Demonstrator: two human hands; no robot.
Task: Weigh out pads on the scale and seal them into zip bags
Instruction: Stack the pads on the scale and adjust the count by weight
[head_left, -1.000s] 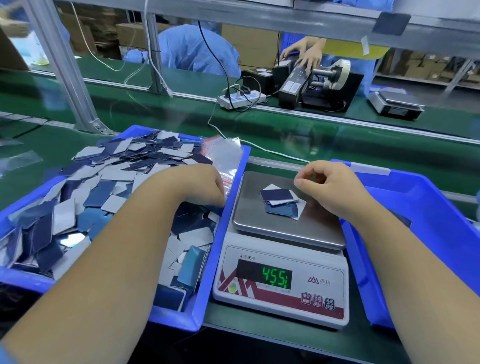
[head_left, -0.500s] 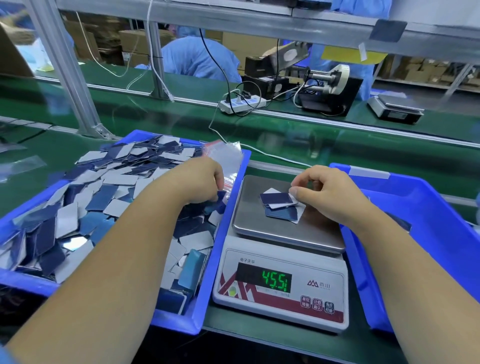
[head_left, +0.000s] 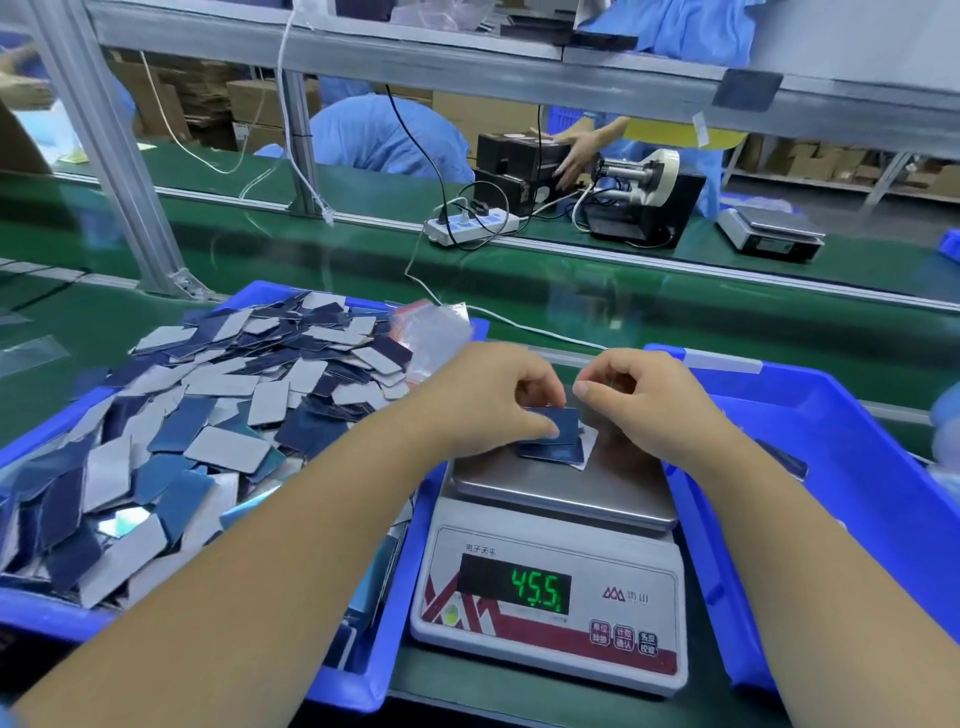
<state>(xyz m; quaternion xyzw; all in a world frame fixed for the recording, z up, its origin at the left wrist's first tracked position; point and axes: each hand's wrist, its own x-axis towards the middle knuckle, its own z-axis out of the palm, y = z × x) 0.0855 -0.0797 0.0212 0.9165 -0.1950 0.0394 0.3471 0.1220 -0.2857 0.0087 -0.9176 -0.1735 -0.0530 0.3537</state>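
A white digital scale (head_left: 550, 597) with a steel pan (head_left: 613, 493) shows 45.5 on its green display. A small stack of blue and white pads (head_left: 558, 441) lies on the pan. My left hand (head_left: 488, 400) pinches the top blue pad of that stack. Just to the right, my right hand (head_left: 639, 400) hovers over the pan with curled fingers, and I see nothing in it. A blue bin (head_left: 363, 680) on the left holds several loose pads (head_left: 208, 410). Clear zip bags (head_left: 436, 332) lie at the bin's far right corner.
A second blue bin (head_left: 831, 467) stands right of the scale. A white cable (head_left: 519, 325) runs across the green belt behind. Beyond a metal rail sit a power strip (head_left: 472, 226), a label machine (head_left: 634, 197), another scale (head_left: 769, 234) and a person in blue.
My left hand left the pad bin and came over the scale pan, where it now pinches the top pad. My right hand lifted slightly off the stack. The reading stays 45.5.
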